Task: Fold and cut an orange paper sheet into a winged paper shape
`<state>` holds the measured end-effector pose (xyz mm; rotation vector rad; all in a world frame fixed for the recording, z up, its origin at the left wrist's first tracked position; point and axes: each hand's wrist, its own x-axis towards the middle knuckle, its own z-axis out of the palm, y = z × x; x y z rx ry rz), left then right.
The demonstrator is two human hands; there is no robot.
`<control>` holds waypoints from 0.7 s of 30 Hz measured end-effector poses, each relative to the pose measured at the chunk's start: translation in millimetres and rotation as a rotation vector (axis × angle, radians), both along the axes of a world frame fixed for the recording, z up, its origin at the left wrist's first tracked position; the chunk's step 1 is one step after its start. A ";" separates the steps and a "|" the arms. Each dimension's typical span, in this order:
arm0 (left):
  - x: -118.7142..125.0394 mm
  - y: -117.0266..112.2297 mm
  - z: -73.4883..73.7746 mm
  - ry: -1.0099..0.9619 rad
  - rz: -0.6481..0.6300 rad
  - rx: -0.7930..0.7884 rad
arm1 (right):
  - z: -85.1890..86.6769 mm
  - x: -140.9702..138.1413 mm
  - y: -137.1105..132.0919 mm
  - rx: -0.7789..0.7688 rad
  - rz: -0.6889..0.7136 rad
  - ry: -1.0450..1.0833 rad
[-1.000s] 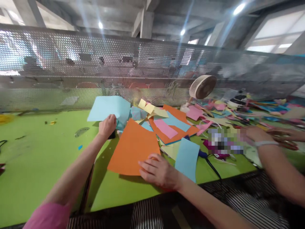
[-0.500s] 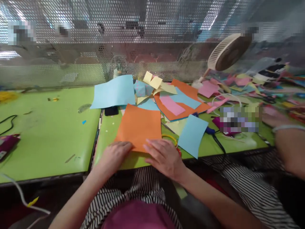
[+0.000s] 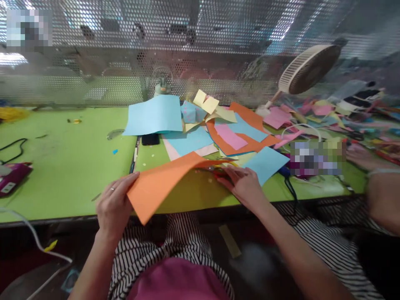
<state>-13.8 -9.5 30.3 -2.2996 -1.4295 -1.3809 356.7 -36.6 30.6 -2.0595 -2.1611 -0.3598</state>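
Observation:
My left hand (image 3: 115, 205) grips the near left corner of an orange paper sheet (image 3: 162, 183) and holds it lifted off the green table (image 3: 62, 166). My right hand (image 3: 245, 185) lies on the table under the sheet's right end, its fingers reaching onto a pair of scissors with red and yellow handles (image 3: 218, 171). Whether the fingers have closed on the scissors is hidden. A light blue sheet (image 3: 265, 163) lies just right of that hand.
A pile of blue, orange, pink and yellow paper (image 3: 218, 129) covers the table's middle. A black phone (image 3: 150, 139) lies beside it. A small fan (image 3: 304, 71) stands at back right before a perforated metal screen (image 3: 93, 62). Another person's arm (image 3: 379, 187) is at far right.
My left hand came back from the blue sheet, then lifted the orange sheet off the table. My right hand slid right from the sheet onto the scissors beneath it. The view tilted down.

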 end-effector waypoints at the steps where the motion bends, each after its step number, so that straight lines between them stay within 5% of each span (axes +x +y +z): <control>1: -0.5 1.8 2.9 -0.037 0.046 0.020 | 0.1 1.3 4.5 0.011 -0.021 -0.001; 4: -1.7 7.1 7.8 -0.112 0.091 0.093 | 2.9 0.9 12.6 0.028 -0.065 -0.008; 7: 0.0 11.1 4.2 -0.044 -0.087 0.156 | 11.5 -7.5 10.3 0.125 -0.035 0.073; 10: 1.9 13.4 -5.4 0.139 -0.278 0.164 | 21.4 -21.6 -1.4 0.409 0.113 0.157; 13: 2.4 14.5 -13.5 0.274 -0.342 0.110 | 23.9 -36.7 -13.6 0.565 0.320 -0.007; 17: 2.9 12.6 -15.2 0.366 -0.428 -0.042 | 15.7 -53.3 -16.1 0.490 0.538 -0.117; 21: 0.5 5.4 -10.3 0.397 -0.374 -0.105 | 10.3 -61.1 -3.9 0.260 0.745 0.030</control>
